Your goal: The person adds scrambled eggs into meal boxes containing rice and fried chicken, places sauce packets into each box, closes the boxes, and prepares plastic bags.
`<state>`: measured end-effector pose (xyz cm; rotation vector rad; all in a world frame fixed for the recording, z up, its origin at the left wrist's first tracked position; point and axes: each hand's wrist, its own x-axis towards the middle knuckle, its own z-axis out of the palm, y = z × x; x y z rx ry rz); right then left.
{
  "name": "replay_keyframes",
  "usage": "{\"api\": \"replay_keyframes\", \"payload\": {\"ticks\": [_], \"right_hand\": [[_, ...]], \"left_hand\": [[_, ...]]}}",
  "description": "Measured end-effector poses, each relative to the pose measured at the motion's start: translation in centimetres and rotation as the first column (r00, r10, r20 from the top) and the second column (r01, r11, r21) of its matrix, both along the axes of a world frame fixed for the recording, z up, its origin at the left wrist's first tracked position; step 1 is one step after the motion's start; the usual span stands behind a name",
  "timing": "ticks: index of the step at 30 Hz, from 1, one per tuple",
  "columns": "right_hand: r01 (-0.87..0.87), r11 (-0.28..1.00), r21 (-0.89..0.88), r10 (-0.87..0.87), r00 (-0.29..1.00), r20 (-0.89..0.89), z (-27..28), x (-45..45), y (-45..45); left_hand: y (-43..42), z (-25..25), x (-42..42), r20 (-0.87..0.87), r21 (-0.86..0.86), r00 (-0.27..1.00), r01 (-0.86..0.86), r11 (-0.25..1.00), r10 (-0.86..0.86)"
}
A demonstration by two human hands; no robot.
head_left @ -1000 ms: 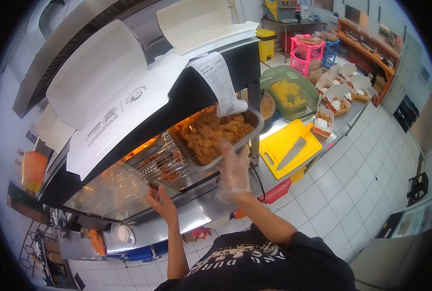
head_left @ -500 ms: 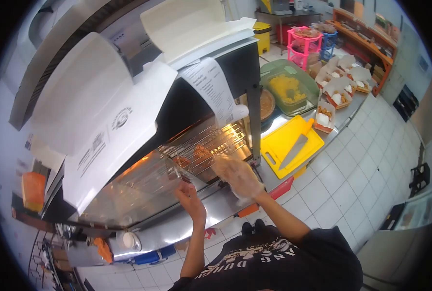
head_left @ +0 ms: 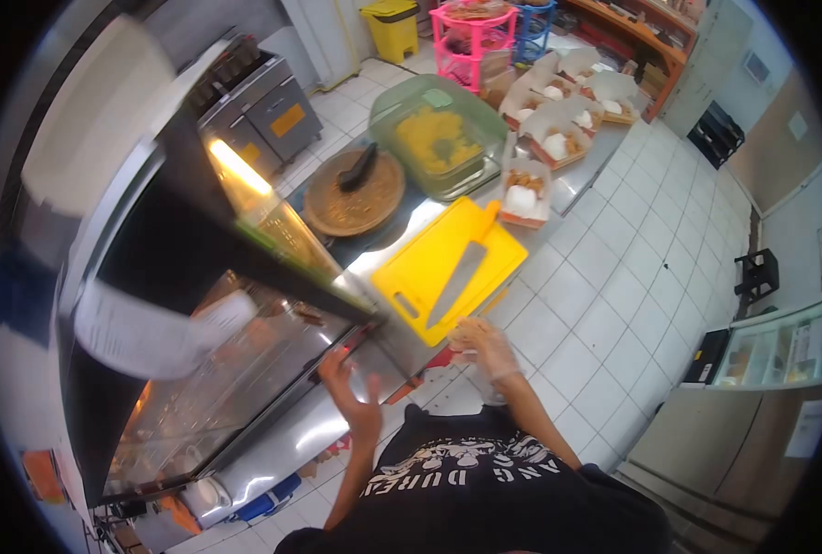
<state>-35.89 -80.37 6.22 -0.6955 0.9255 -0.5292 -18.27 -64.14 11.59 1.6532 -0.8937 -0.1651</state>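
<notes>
My left hand (head_left: 351, 392) is bare, its fingers apart, close to the lower front edge of the glass-fronted food warmer (head_left: 235, 406). Whether it touches the warmer I cannot tell. My right hand (head_left: 487, 353) wears a clear plastic glove. It is just off the near edge of a yellow cutting board (head_left: 411, 268), its fingers curled together. What they hold is blurred and cannot be made out. On the board lies a knife (head_left: 457, 283) with an orange handle. Blurred brown food (head_left: 308, 312) shows inside the warmer.
Behind the board stand a stone mortar (head_left: 323, 205) with a dark pestle (head_left: 359, 168) and a green tub (head_left: 489, 152) of yellow food. Several open food boxes (head_left: 535, 217) line the counter to the right. A printed receipt (head_left: 134, 323) hangs from the warmer.
My right hand has come out of the warmer to beside the cutting board. My left hand has opened from its pinch at the warmer's front. The view has swung right.
</notes>
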Motion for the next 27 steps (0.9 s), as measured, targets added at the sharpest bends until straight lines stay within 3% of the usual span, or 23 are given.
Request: {"api": "replay_keyframes", "payload": {"ticks": [1,2,3,4,5,6,7,8,9,10,11,12,13,15,16,17,19,20,21,22,23,25,27], "right_hand": [[0.005,1.0,0.005,-0.005,1.0,-0.004,-0.4,0.1,-1.9],[0.087,0.986,0.144,-0.103,0.989,0.104,-1.6,-0.1,-3.3],[0.148,0.95,0.274,-0.205,0.959,0.196,-2.3,-0.5,-5.4],[0.14,0.952,0.272,-0.194,0.964,0.184,-2.1,-1.1,-7.5],[0.111,0.938,0.33,-0.16,0.979,0.126,-2.0,-1.7,-9.3],[0.084,0.921,0.38,-0.122,0.989,0.079,-1.8,-2.3,-11.2],[0.07,0.924,0.375,-0.108,0.991,0.081,-1.8,-3.2,-13.0],[0.005,0.93,0.368,-0.07,0.984,0.163,-2.0,-4.8,-14.4],[-0.06,0.931,0.36,-0.03,0.97,0.239,-2.4,-6.3,-15.4],[-0.002,0.994,0.106,-0.01,0.993,0.119,-3.9,-6.3,-15.9],[-0.023,0.994,0.109,0.011,0.994,0.113,-5.5,-6.6,-16.1],[-0.267,0.882,-0.388,0.182,0.953,-0.243,-6.8,-6.8,-16.2],[-0.568,0.482,-0.667,0.124,0.797,-0.591,-6.2,-6.6,-17.3],[-0.749,0.237,-0.619,0.292,0.663,-0.69,-1.1,-7.2,-19.7],[-0.673,0.227,-0.704,0.227,0.739,-0.634,2.8,-6.7,-20.6],[-0.55,0.172,-0.817,0.308,0.818,-0.486,6.9,-6.1,-21.7],[-0.581,0.174,-0.795,0.488,0.752,-0.443,12.4,-4.9,-26.0],[-0.72,0.185,-0.669,0.57,0.633,-0.524,13.9,-3.0,-29.9],[-0.848,0.24,-0.473,0.412,0.53,-0.741,15.3,0.9,-34.2],[-0.5,0.327,-0.802,0.206,0.866,-0.456,14.8,4.5,-37.6],[-0.423,0.26,-0.868,0.015,0.901,-0.434,13.1,9.2,-41.9],[-0.603,0.174,-0.779,-0.103,0.775,-0.623,8.2,17.0,-50.0],[-0.725,0.181,-0.665,-0.176,0.641,-0.747,2.6,22.0,-55.3]], "left_hand": [[-2.1,0.0,-3.2,-0.121,0.048,0.982,0.154,0.987,-0.148],[-4.2,0.1,-7.1,-0.252,0.083,0.927,0.308,0.948,-0.279],[-7.7,0.1,-10.4,-0.273,0.083,0.887,0.407,0.909,-0.373],[-11.0,0.3,-12.8,-0.297,0.076,0.84,0.495,0.865,-0.454],[-13.2,-0.4,-13.8,-0.31,0.075,0.844,0.481,0.874,-0.438],[-15.7,-2.0,-14.0,-0.355,0.209,0.84,0.5,0.841,-0.411],[-18.3,-2.7,-13.8,-0.39,0.336,0.837,0.517,0.787,-0.383],[-20.5,-3.2,-13.8,-0.393,0.334,0.842,0.506,0.795,-0.371],[-22.5,-3.3,-14.0,-0.449,0.269,0.84,0.454,0.849,-0.307],[-24.3,-3.7,-14.1,-0.501,0.204,0.83,0.388,0.899,-0.245],[-25.5,-4.7,-14.4,-0.506,0.204,0.832,0.37,0.906,-0.225],[-26.7,-5.9,-14.5,-0.438,0.271,0.884,0.304,0.913,-0.164],[-28.2,-7.3,-14.2,-0.361,0.328,0.926,0.232,0.916,-0.105],[-29.6,-9.4,-13.4,-0.299,0.241,0.95,0.167,0.956,-0.091],[-30.2,-9.6,-12.9,-0.202,0.273,0.979,0.036,0.961,0.021],[-30.7,-9.8,-12.3,-0.105,0.295,0.986,-0.093,0.951,0.129],[-30.9,-13.9,-7.6,-0.338,0.164,0.891,-0.263,0.951,0.304],[-32.2,-11.8,-5.9,-0.232,0.23,0.878,-0.369,0.9,0.419],[-32.8,-9.6,-4.5,-0.118,0.289,0.846,-0.473,0.833,0.521],[-32.7,-10.8,-2.3,0.02,0.357,0.824,-0.535,0.766,0.567],[-31.9,-12.1,-1.4,0.151,0.428,0.791,-0.593,0.682,0.593],[-31.0,-12.6,-0.7,0.128,0.498,0.753,-0.612,0.615,0.646],[-29.8,-11.5,-1.2,0.031,0.613,0.745,-0.541,0.576,0.667]]}}
